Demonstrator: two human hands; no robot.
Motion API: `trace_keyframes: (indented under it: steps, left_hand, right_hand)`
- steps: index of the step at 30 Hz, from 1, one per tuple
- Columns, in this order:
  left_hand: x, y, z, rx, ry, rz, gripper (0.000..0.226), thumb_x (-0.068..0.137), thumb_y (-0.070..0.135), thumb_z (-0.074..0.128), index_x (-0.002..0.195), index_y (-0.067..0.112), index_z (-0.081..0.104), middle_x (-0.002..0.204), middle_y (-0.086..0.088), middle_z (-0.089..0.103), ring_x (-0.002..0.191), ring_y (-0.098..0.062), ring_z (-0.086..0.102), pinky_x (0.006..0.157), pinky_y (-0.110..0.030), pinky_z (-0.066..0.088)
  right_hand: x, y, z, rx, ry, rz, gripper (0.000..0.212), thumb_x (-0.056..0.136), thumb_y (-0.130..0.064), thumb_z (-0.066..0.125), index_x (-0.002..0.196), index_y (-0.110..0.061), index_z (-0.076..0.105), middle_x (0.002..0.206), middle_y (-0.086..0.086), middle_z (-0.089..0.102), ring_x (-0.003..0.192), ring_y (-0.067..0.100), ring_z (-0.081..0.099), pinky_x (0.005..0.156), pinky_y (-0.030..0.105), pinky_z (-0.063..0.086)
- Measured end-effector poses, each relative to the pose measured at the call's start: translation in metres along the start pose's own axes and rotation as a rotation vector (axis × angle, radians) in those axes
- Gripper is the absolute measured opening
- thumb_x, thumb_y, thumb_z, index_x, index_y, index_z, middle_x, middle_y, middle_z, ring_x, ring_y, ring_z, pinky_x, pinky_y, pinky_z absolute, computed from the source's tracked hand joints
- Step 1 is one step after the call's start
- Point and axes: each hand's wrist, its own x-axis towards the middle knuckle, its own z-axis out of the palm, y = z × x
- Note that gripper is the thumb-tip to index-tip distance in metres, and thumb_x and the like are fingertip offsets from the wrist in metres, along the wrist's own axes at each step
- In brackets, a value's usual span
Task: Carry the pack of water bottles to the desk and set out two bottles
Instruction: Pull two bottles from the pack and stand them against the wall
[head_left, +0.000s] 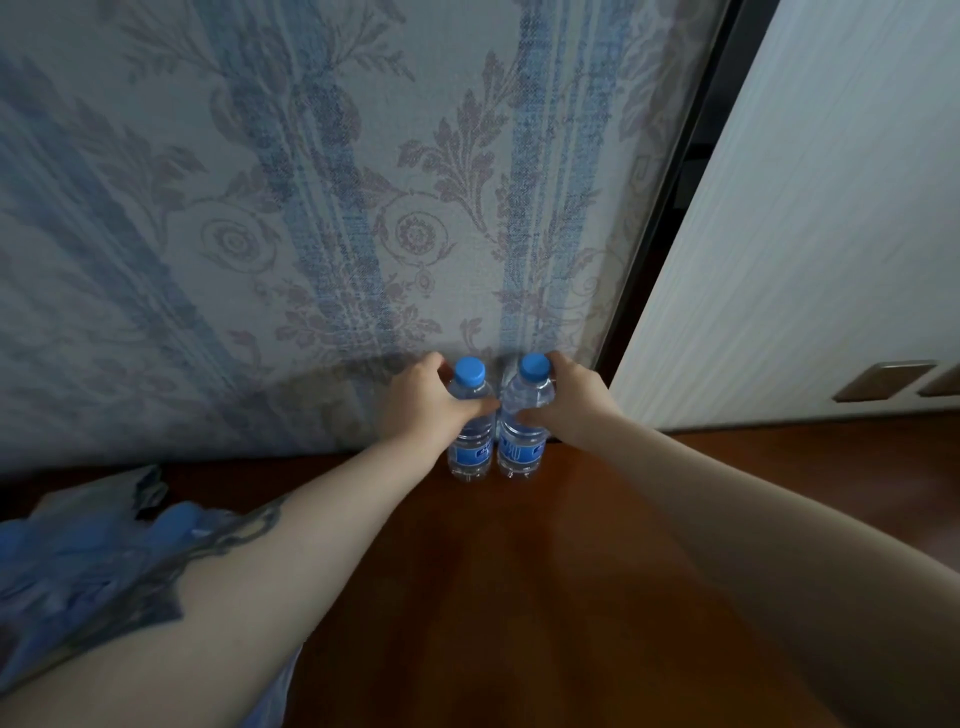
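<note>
Bottles stand side by side at the far edge of the wooden desk (519, 571), close against the patterned wallpaper (311, 208), their sides touching or nearly so. The left bottle (470, 447) and the right bottle (521, 441) are both upright, clear, with blue caps and blue labels. The left hand (423, 397) is wrapped around the shoulder of the left bottle from its left side, thumb across the front, fingers closed on it just below the cap. The right hand (569, 397) grips the right bottle the same way from its right side, thumb pointing inward across the front. Both forearms reach forward over the desk. The pack of water bottles (78, 566) lies at the lower left, blurred, partly hidden behind the left forearm, well apart from both hands. A white door (805, 234) stands at the right.
</note>
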Motion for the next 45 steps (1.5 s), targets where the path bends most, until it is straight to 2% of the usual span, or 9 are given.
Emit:
trace_keyframes:
  steps: [5,11,17,22,26,30,34,40,45]
  left_hand:
    - [0.005,0.002,0.002,-0.008,-0.004,-0.003,0.043,0.058,0.042,0.088,0.076,0.023,0.054,0.07,0.013,0.056,0.055,0.007,0.043,0.044,-0.016,0.026]
    - [0.009,-0.004,0.0,-0.049,-0.057,-0.005,0.048,0.06,0.037,0.089,0.095,0.017,0.064,0.091,0.004,0.068,0.074,-0.01,0.058,0.049,-0.016,0.032]
    - [0.009,-0.005,0.001,-0.068,-0.083,0.004,0.054,0.063,0.032,0.088,0.108,0.015,0.066,0.106,0.001,0.071,0.079,-0.009,0.056,0.052,-0.012,0.029]
    - [0.009,-0.004,0.002,-0.09,-0.112,-0.007,0.054,0.065,0.026,0.087,0.113,0.013,0.065,0.111,-0.003,0.071,0.088,-0.013,0.061,0.065,-0.018,0.039]
    - [0.005,-0.004,0.005,-0.059,-0.067,-0.001,0.049,0.069,0.03,0.084,0.111,0.012,0.066,0.11,-0.002,0.069,0.081,-0.01,0.055,0.059,-0.019,0.037]
    - [0.0,-0.008,0.012,-0.033,-0.041,-0.01,0.037,0.071,0.04,0.079,0.095,0.015,0.066,0.107,-0.006,0.06,0.084,-0.02,0.059,0.068,-0.031,0.047]
    - [0.001,-0.008,0.013,-0.08,-0.072,0.002,0.031,0.073,0.033,0.078,0.092,0.012,0.067,0.103,-0.008,0.061,0.086,-0.025,0.062,0.078,-0.043,0.055]
    - [0.001,-0.008,0.009,-0.032,-0.062,0.047,0.032,0.074,0.031,0.079,0.101,0.016,0.069,0.102,-0.004,0.063,0.084,-0.02,0.062,0.072,-0.034,0.052]
    - [-0.001,-0.007,0.009,0.014,-0.053,0.052,0.043,0.077,0.028,0.077,0.115,0.015,0.063,0.113,-0.006,0.066,0.097,-0.023,0.063,0.076,-0.035,0.052]
  right_hand:
    - [-0.003,-0.003,0.001,-0.077,0.008,-0.009,0.064,0.071,-0.02,0.083,0.123,-0.015,0.046,0.111,0.01,0.064,0.089,0.024,0.061,0.074,0.037,0.056]
    - [-0.007,-0.003,0.003,-0.133,0.037,-0.014,0.06,0.076,-0.02,0.078,0.124,-0.015,0.043,0.105,0.011,0.066,0.077,0.02,0.056,0.062,0.032,0.048]
    - [-0.01,-0.007,0.009,-0.164,0.094,0.02,0.061,0.076,-0.025,0.079,0.124,-0.014,0.042,0.106,0.01,0.066,0.077,0.02,0.056,0.063,0.032,0.047]
    - [-0.012,-0.009,0.016,-0.26,0.126,0.059,0.074,0.076,-0.037,0.078,0.133,-0.013,0.037,0.105,0.009,0.068,0.083,0.025,0.064,0.064,0.035,0.053]
    - [-0.005,-0.01,0.0,-0.233,0.027,-0.017,0.074,0.071,-0.036,0.082,0.13,-0.02,0.041,0.113,0.005,0.063,0.083,0.016,0.051,0.064,0.027,0.043]
    - [-0.003,-0.009,-0.002,-0.146,-0.007,-0.047,0.067,0.074,-0.024,0.082,0.129,-0.021,0.044,0.112,0.006,0.063,0.07,0.012,0.053,0.05,0.017,0.036]
    - [0.0,-0.01,0.0,-0.187,0.041,-0.034,0.065,0.073,-0.024,0.082,0.128,-0.019,0.047,0.111,0.008,0.066,0.078,0.017,0.054,0.062,0.028,0.043]
    - [-0.01,-0.011,0.01,-0.249,0.125,-0.02,0.056,0.078,-0.026,0.078,0.12,-0.016,0.043,0.1,0.01,0.068,0.078,0.025,0.063,0.068,0.04,0.057]
    - [-0.012,-0.014,0.015,-0.302,0.184,0.02,0.053,0.081,-0.032,0.075,0.117,-0.013,0.042,0.094,0.01,0.067,0.069,0.022,0.053,0.057,0.034,0.045]
